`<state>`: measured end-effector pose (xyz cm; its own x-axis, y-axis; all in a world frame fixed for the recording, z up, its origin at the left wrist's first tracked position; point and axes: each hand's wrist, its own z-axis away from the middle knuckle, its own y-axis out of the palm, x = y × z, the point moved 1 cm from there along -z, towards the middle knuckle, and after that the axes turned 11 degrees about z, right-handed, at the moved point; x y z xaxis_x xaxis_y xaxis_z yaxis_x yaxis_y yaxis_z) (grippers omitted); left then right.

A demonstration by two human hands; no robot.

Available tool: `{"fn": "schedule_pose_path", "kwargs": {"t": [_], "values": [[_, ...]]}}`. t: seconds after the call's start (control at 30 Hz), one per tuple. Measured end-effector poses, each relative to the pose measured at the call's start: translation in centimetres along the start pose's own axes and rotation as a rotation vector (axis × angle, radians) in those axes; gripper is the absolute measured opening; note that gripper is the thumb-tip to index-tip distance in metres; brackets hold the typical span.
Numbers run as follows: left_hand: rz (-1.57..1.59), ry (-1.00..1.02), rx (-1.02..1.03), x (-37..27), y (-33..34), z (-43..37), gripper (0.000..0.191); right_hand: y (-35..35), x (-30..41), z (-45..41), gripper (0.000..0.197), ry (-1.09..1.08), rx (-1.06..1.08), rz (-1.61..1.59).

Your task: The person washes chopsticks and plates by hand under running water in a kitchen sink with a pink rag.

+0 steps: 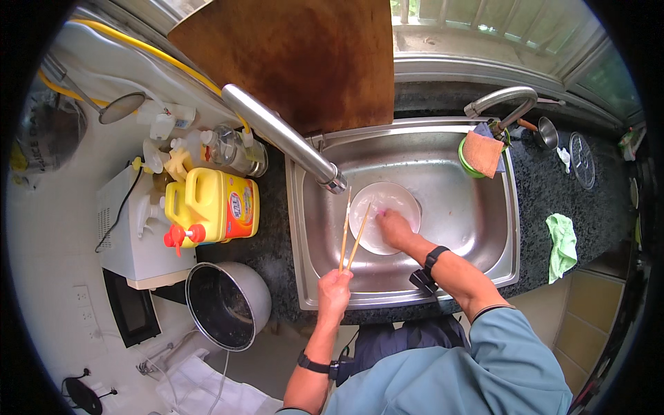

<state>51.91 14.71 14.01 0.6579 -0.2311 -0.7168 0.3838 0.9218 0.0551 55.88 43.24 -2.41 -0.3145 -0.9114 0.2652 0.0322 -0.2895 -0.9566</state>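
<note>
My left hand (334, 290) grips a pair of wooden chopsticks (358, 240) by their near ends, over the front rim of the steel sink (456, 207). Their far ends spread apart, pointing away from me over a white bowl (384, 244). The bowl sits on the sink floor and looks wet inside. My right hand (397, 229) reaches down into it with the fingers bent. A bit of pink shows at those fingertips; whether it is a held thing is hidden. Above the bowl's left side hangs the end of a thick metal faucet (332, 181).
Yellow detergent jugs (207, 207) and a grey metal pot (259, 295) stand left of the sink. A wooden board (295, 62) leans behind it. At the right are a second curved faucet (503, 93), an orange cloth (481, 154) and a green cloth (561, 246).
</note>
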Motion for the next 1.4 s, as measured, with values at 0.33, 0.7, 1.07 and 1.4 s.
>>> {"fn": "schedule_pose_path", "kwargs": {"t": [0.33, 0.7, 1.07, 1.4], "values": [[-0.854, 0.682, -0.048, 0.9, 6.9, -3.7, 0.022, -11.8, 4.6, 4.7, 0.05, 0.475, 0.274, -1.749], [-0.978, 0.818, 0.099, -1.5, 8.4, -1.8, 0.024, -11.3, 5.4, 2.6, 0.036, 0.829, 0.201, -1.515], [-1.023, 0.671, 0.181, -2.1, 2.4, 4.7, 0.023, -8.2, 0.3, -1.1, 0.046, 1.049, 0.227, -1.372], [0.254, -0.153, 0.073, -2.6, -2.0, 4.0, 0.029, -0.7, 1.2, 0.1, 0.042, 0.124, 0.014, 0.344]]}}
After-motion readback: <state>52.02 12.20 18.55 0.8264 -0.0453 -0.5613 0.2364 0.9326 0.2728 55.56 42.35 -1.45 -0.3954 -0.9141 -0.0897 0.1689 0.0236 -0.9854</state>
